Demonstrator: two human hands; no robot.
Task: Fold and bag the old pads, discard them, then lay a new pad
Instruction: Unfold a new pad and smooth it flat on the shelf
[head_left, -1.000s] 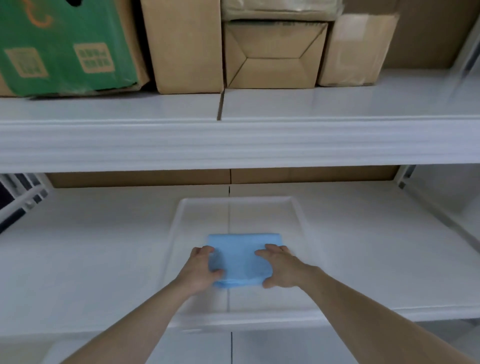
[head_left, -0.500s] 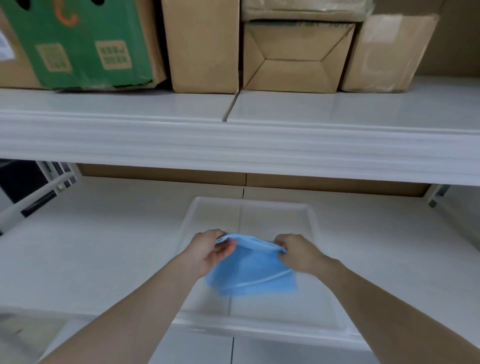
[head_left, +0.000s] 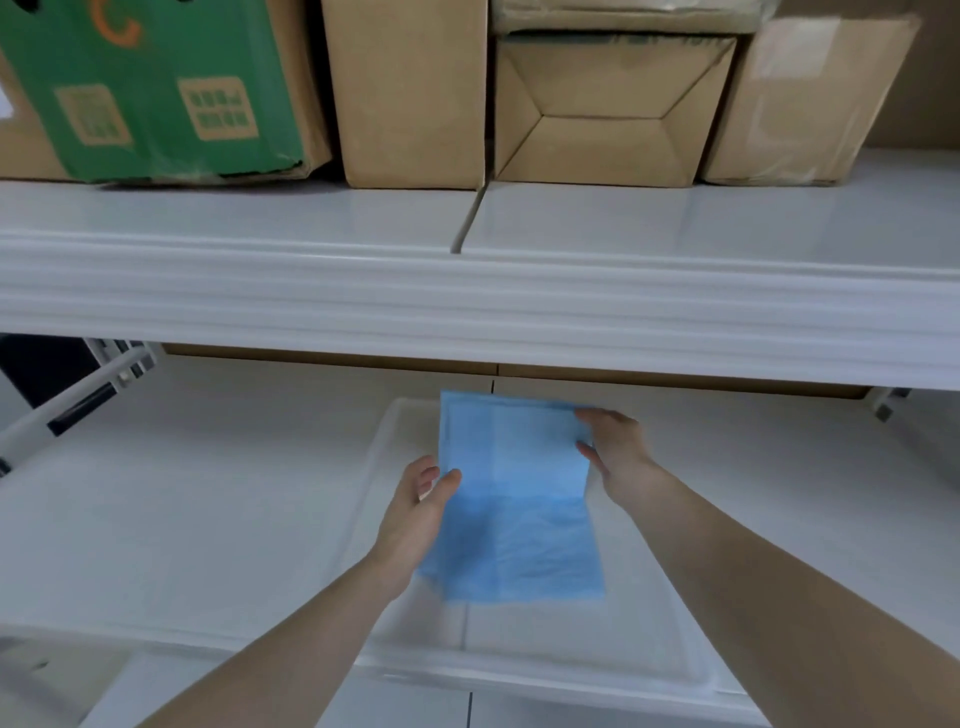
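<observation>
A light blue pad (head_left: 514, 499) is partly unfolded over a clear plastic tray (head_left: 571, 660) on the lower white shelf. Its upper half stands lifted and its lower half lies in the tray. My left hand (head_left: 415, 512) pinches the pad's left edge at the fold between thumb and fingers. My right hand (head_left: 610, 444) grips the pad's upper right edge. Both forearms reach in from the bottom of the view.
The upper shelf's thick white front edge (head_left: 467, 306) overhangs just above the pad. On that shelf stand a green carton (head_left: 150, 88) and several brown cardboard boxes (head_left: 602, 109). A white shelf brace (head_left: 72, 410) crosses at the left.
The folded pad lay flat under both hands, then was picked up by its edges. Now it is opened to about double length, with the top half raised.
</observation>
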